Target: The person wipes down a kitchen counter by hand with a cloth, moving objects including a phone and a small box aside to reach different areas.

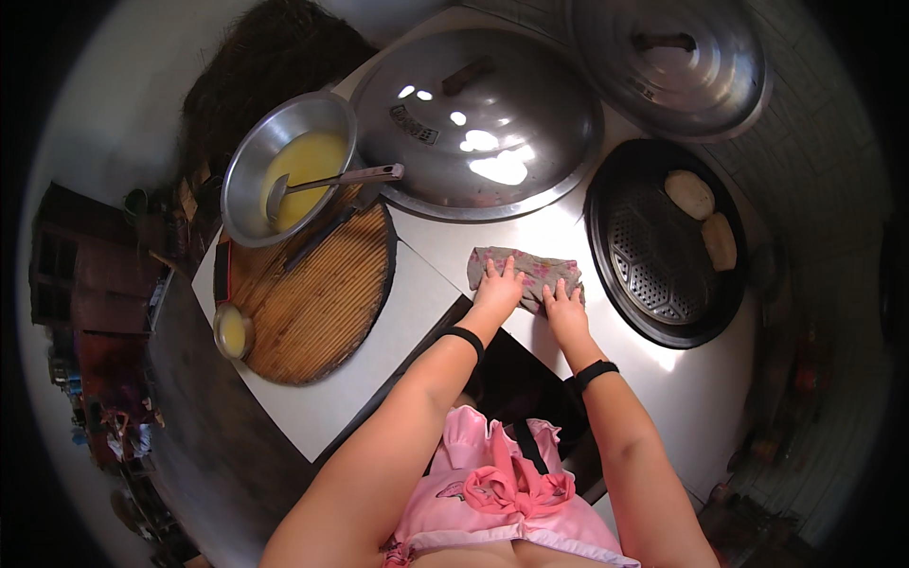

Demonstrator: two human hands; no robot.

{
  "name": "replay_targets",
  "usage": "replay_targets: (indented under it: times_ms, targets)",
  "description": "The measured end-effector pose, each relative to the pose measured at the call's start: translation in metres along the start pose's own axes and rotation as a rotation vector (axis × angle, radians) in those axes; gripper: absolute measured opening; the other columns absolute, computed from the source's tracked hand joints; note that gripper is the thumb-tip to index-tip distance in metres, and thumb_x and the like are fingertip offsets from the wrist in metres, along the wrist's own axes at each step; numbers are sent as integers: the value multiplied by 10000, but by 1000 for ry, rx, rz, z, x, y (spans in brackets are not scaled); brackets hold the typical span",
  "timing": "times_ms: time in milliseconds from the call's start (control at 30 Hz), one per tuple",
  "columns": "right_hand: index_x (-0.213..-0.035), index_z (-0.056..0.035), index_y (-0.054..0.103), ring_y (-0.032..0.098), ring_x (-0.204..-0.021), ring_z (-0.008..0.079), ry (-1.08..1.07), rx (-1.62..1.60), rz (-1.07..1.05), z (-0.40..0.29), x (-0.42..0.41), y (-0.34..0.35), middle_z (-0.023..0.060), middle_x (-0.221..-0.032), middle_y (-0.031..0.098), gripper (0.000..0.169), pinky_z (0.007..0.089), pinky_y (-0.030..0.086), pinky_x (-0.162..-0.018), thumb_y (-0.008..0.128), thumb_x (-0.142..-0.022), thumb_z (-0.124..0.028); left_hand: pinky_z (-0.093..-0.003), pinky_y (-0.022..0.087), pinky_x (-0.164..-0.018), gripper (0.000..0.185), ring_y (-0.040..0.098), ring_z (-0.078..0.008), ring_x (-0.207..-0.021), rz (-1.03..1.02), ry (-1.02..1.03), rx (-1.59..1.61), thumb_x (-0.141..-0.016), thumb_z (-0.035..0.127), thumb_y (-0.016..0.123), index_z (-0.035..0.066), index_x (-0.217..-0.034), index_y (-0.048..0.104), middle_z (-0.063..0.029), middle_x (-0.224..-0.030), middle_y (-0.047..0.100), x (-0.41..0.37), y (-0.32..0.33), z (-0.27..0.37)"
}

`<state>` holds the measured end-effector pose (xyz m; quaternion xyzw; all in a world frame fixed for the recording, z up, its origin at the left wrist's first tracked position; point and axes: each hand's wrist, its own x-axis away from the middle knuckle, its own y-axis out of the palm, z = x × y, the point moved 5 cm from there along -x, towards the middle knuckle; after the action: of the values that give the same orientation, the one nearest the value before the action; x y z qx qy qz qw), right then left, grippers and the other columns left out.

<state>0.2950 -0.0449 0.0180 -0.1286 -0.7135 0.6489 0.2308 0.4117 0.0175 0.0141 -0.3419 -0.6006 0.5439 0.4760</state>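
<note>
Both my hands press on a folded grey cloth with pink patterning (543,268), which lies on the white tiled countertop (426,245). My left hand (501,285) rests over the cloth's left half, fingers spread. On the lower right part of it is my right hand (567,312), its fingers slightly apart on the fabric. Neither hand visibly pinches the cloth. To the right stands a round black pan (600,284) with a perforated steamer plate (657,263) inside. Two pale pieces, apparently dough or flatbread (689,195), sit at the pan's far right side.
A big domed metal lid (419,167) covers the counter behind the cloth; another metal lid (682,85) is beyond it. On the left, a metal basin (245,170) of yellow liquid holds a ladle (341,179), beside a round ridged wooden board (334,305) and small bowl (233,331).
</note>
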Motion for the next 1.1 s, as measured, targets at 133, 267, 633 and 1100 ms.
replay_targets:
  times_ms: [133, 267, 633, 1100]
  targets:
    - [-1236, -118, 455, 466, -1040, 492, -64, 2, -4, -34, -47, -7, 190, -1274, 425, 469, 401, 468, -830, 487, -771, -71, -436, 491, -795, 450, 382, -520, -1120, -16, -75, 20, -790, 90, 498, 122, -1236, 460, -189, -1360, 303, -1, -5, -55]
    - [-1242, -118, 439, 450, -1059, 483, -110, -34, -34, -59, -77, -7, 186, -1300, 393, 470, 408, 430, -882, 475, -776, -63, -423, 489, -803, 468, 377, -522, -1125, 8, -133, 0, -793, 86, 498, 109, -1257, 443, -193, -1361, 301, 7, -4, -90]
    - [-1186, -222, 531, 387, -1162, 428, -495, -36, -104, -117, -104, -10, 83, -1333, 387, 466, 376, 349, -982, 466, -755, -56, -399, 532, -662, 362, 456, -517, -1049, 149, -273, -71, -787, 86, 496, -15, -1134, 521, -266, -1263, 397, 92, 18, -102]
    - [-1145, -161, 545, 464, -1093, 429, -1206, 83, -89, -277, -33, 5, 181, -1291, 413, 370, 373, 419, -910, 445, -789, -140, -422, 505, -767, 355, 458, -493, -1063, 126, -765, 21, -798, 97, 473, 3, -1137, 518, -240, -1255, 418, 281, 41, -115]
